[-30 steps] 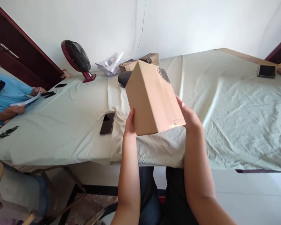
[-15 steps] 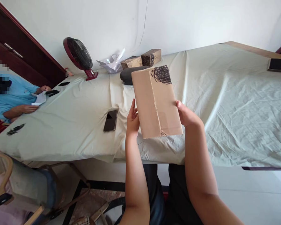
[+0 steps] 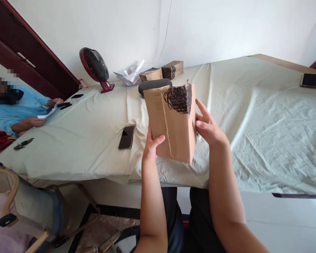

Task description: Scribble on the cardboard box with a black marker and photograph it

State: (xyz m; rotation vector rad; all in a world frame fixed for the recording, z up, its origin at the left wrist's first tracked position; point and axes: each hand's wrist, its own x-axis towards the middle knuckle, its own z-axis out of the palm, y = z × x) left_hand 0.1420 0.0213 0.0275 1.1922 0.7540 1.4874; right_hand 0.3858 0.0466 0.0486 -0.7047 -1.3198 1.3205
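Note:
A brown cardboard box (image 3: 173,130) is held up over the near edge of the table, turned so its front and narrow right side show. Black scribble covers its upper right corner, and a seam runs down the front. My left hand (image 3: 152,146) grips the box's left edge, thumb across the front, its other fingers mostly hidden behind. Against the right side rests my right hand (image 3: 208,126), thumb and fingertips at the cardboard, index finger stretched upward. On the cloth to the left of the box lies a dark smartphone (image 3: 126,137).
Behind the box are a dark rounded case (image 3: 155,83), scribbled cardboard boxes (image 3: 173,70), a clear plastic packet (image 3: 130,76) and a red fan (image 3: 96,66). A person in blue (image 3: 28,102) sits at left holding paper. A tablet (image 3: 311,80) lies far right; a chair (image 3: 34,207) stands lower left.
The box has turned, bringing its right side into view. My left thumb has come onto its front, and my right hand's fingers have loosened and spread along the side.

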